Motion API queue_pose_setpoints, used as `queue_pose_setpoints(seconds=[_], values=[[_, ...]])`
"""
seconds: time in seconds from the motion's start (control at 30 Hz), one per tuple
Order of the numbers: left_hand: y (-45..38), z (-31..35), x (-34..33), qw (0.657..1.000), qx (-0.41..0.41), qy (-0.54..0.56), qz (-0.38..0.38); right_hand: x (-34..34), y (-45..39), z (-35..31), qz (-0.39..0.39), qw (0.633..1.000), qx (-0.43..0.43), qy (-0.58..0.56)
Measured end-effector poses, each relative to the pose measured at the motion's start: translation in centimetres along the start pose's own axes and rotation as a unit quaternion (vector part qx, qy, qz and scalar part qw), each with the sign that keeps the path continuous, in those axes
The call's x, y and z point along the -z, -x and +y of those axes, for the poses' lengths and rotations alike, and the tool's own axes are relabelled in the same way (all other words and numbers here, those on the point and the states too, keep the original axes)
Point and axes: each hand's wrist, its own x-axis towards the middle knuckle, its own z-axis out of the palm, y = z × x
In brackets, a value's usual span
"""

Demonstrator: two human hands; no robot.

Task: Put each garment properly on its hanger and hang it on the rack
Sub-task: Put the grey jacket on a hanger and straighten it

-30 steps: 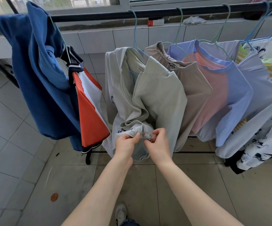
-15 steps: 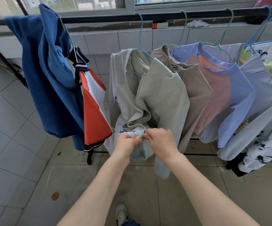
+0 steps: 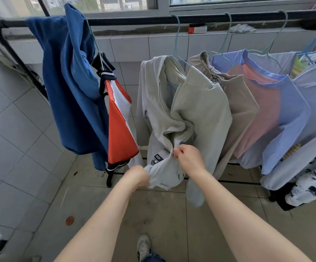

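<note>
A pale grey zip jacket [image 3: 196,106] hangs on a light blue hanger [image 3: 177,44] from the black rack bar [image 3: 134,20]. My left hand [image 3: 138,175] grips the jacket's bottom hem and pulls it down. My right hand [image 3: 188,157] pinches the zipper pull a little above the hem, where the two front edges meet. Below that hand the zip is closed; above it the front gapes open. A blue garment [image 3: 72,87] is draped over the bar at the left, next to an orange and white top [image 3: 119,125].
Right of the jacket hang a beige top [image 3: 242,103], a pink and lilac shirt [image 3: 278,110] and more clothes to the frame edge. The rack's black foot [image 3: 109,178] stands on the tiled floor. My shoe [image 3: 144,244] shows below. A tiled ledge [image 3: 134,48] runs behind.
My right hand has risen up the jacket front with the zipper pull, while my left hand has moved down and left with the hem. The view has shifted right.
</note>
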Motion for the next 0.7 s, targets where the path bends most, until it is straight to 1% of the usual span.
queue_pose_setpoints(seconds=[0.03, 0.07, 0.1, 0.13, 0.17, 0.23, 0.27, 0.37, 0.43, 0.53, 0.6, 0.7], values=[[-0.1, -0.1, 0.1, 0.998, 0.012, -0.048, 0.038, -0.2, 0.1, 0.0, -0.02, 1.0, 0.001, -0.018], [-0.3, 0.0, 0.0, 0.995, 0.019, -0.047, 0.081, -0.4, 0.1, 0.0, -0.04, 0.999, 0.001, -0.033], [-0.4, 0.1, 0.0, 0.992, 0.007, -0.001, 0.128, -0.4, 0.0, -0.1, -0.058, 0.997, 0.003, -0.045], [-0.7, 0.5, 0.0, 0.988, -0.031, 0.055, 0.144, -0.3, 0.0, -0.2, -0.071, 0.996, 0.006, -0.057], [-0.8, 0.9, 0.0, 0.981, -0.083, 0.12, 0.13, -0.2, -0.1, -0.3, -0.08, 0.994, 0.01, -0.07], [-0.7, 1.9, -0.4, 0.95, -0.17, 0.254, 0.064, 0.1, 0.0, -0.5, -0.097, 0.991, 0.019, -0.095], [-0.7, 2.1, -0.7, 0.938, -0.199, 0.277, 0.058, 0.1, 0.0, -0.6, -0.106, 0.989, 0.022, -0.101], [-1.1, 2.2, -1.6, 0.932, -0.226, 0.268, 0.09, 0.2, -0.1, -0.1, -0.105, 0.992, 0.037, -0.063], [-1.2, 2.1, -2.1, 0.924, -0.239, 0.287, 0.081, 0.6, -0.2, 0.3, -0.107, 0.993, 0.045, -0.037], [-1.0, 2.1, -2.4, 0.914, -0.262, 0.305, 0.056, 1.5, -0.4, 0.0, -0.141, 0.987, 0.06, -0.053], [-1.0, 2.2, -2.3, 0.922, -0.256, 0.287, 0.048, 1.6, -0.6, 0.0, -0.149, 0.986, 0.067, -0.044], [-1.4, 2.3, -1.5, 0.949, -0.238, 0.201, 0.044, 1.3, -1.3, 0.6, -0.119, 0.992, 0.038, -0.003]])
